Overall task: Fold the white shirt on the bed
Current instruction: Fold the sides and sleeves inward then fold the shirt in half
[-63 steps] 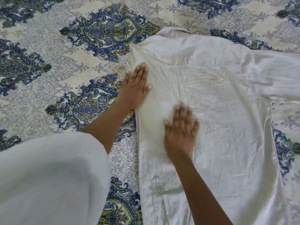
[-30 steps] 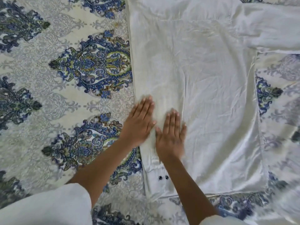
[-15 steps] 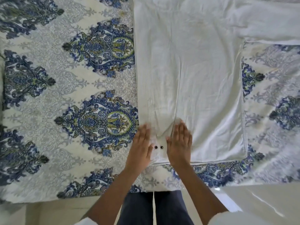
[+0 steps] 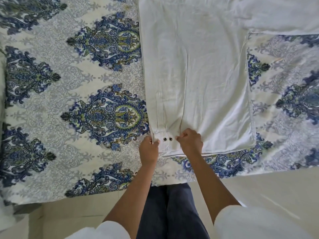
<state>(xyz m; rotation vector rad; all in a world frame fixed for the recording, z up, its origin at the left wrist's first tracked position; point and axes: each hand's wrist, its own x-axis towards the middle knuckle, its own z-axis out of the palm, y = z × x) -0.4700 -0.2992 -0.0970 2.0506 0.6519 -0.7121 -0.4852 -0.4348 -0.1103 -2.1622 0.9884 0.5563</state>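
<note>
The white shirt point(image 4: 215, 83) lies flat on the bed point(image 4: 69, 152), its long axis running straight away from the person, collar end far off and hem point(image 4: 224, 150) just short of the bed's near edge. One sleeve point(image 4: 165, 75) is already folded in and runs down the shirt's left side, parallel to that axis, and its cuff point(image 4: 164, 144) with two dark buttons point(image 4: 167, 139) ends right at the hem. That is where both hands are. The left hand point(image 4: 148, 150) has its fingers curled in, pinching the cuff's outer edge; the right hand point(image 4: 190, 143) is bunched too, nipping the cloth at the cuff's inner side, where small creases gather toward it. So the cuff sits between the two hands, each equally near, and the whole length of the garment stretches ahead of them. To my eye the next move turns on that: either a tug toward the person to straighten the sleeve, or lifting this end forward along the axis. The other sleeve point(image 4: 284, 19) is spread out to the far right, not yet folded, and the right hand is the nearer one for it. Half a second ago both hands lay flat, fingers straight, on either side of the buttons; a second before that they were pressing higher up the sleeve. They have slid down and closed onto the cuff.
</note>
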